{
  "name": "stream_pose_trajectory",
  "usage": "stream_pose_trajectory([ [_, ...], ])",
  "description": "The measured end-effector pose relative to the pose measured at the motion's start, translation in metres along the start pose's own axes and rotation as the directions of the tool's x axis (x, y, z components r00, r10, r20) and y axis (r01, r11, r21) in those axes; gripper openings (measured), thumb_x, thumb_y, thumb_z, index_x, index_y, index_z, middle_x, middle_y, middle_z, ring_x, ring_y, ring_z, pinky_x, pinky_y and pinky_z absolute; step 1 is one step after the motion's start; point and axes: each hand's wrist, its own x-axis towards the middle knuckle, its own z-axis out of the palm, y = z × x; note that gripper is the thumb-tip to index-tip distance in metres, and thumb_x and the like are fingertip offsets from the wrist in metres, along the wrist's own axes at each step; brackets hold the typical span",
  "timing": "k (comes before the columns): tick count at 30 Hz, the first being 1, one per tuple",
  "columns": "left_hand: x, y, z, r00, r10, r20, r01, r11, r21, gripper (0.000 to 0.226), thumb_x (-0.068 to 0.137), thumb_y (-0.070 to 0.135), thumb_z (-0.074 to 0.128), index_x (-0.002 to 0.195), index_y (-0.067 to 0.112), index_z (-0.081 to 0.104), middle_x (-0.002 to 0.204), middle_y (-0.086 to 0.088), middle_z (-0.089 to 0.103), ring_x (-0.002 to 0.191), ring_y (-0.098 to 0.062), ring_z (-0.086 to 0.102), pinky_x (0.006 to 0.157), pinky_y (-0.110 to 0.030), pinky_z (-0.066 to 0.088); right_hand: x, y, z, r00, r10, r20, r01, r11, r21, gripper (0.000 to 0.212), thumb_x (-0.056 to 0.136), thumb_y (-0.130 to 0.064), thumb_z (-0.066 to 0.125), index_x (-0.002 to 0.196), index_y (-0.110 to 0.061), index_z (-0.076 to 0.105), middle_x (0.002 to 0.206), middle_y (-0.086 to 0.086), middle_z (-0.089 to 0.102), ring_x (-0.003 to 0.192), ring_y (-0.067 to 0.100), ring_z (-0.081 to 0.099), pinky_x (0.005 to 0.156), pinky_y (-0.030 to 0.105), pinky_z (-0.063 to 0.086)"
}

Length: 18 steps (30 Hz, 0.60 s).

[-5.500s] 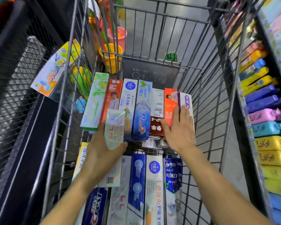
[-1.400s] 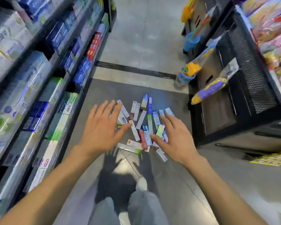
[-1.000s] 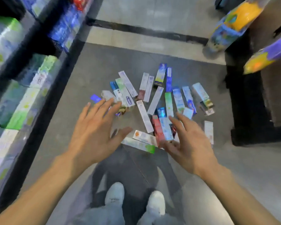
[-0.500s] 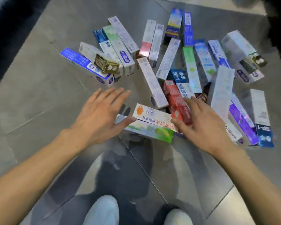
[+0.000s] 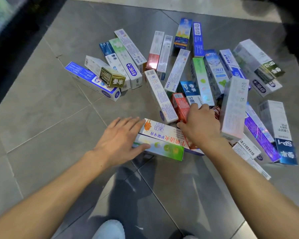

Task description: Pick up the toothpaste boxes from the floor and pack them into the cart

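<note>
Grey floor tiles [image 5: 41, 104] are lying under a wide scatter of toothpaste boxes [image 5: 178, 71], many overlapping or leaning on each other. Nearest, a white-and-orange box [image 5: 164, 133] is resting on a green-ended box [image 5: 162, 150]. The left hand [image 5: 118, 140], fingers spread flat, is touching the left ends of both. The right hand [image 5: 199, 125] is curling over a red box [image 5: 179, 105], apparently gripping it, though its fingertips are hiding behind the knuckles

The floor [image 5: 41, 118] is made of big grey tiles. Lots of toothpaste boxes [image 5: 202, 78] lie on it in a messy pile, some lying across others. A blue box [image 5: 91, 81] lies at the left edge.
</note>
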Motion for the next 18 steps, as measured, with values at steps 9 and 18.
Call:
stream_pose_trajectory([
  [9, 0.001, 0.005, 0.031, 0.994, 0.092, -0.054, -0.089, 0.994, 0.060, 0.068, 0.067, 0.050, 0.085, 0.122, 0.018, 0.061, 0.108, -0.006, 0.057, 0.096, -0.030, 0.058, 0.080, -0.041, 0.046, -0.022, 0.036, 0.013, 0.993, 0.067, -0.101, -0.015, 0.897, 0.442, 0.041, 0.085, -0.042, 0.070, 0.110, -0.014, 0.057, 0.109, 0.008, 0.059, 0.094, 0.027, 0.057, 0.073, 0.037, 0.044],
  [18, -0.026, 0.018, 0.017, 0.989, -0.147, 0.012, 0.136, 0.870, -0.473, 0.045, 0.080, 0.062, 0.070, 0.109, 0.035, 0.049, 0.096, 0.011, 0.061, 0.088, -0.017, 0.056, 0.074, -0.038, 0.046, -0.078, 0.050, 0.012, 0.983, 0.154, 0.104, -0.114, 0.057, 0.992, 0.022, 0.090, -0.007, 0.067, 0.105, -0.016, 0.054, 0.087, 0.008, 0.076, 0.078, 0.030, 0.072, 0.077, 0.043, 0.056],
])
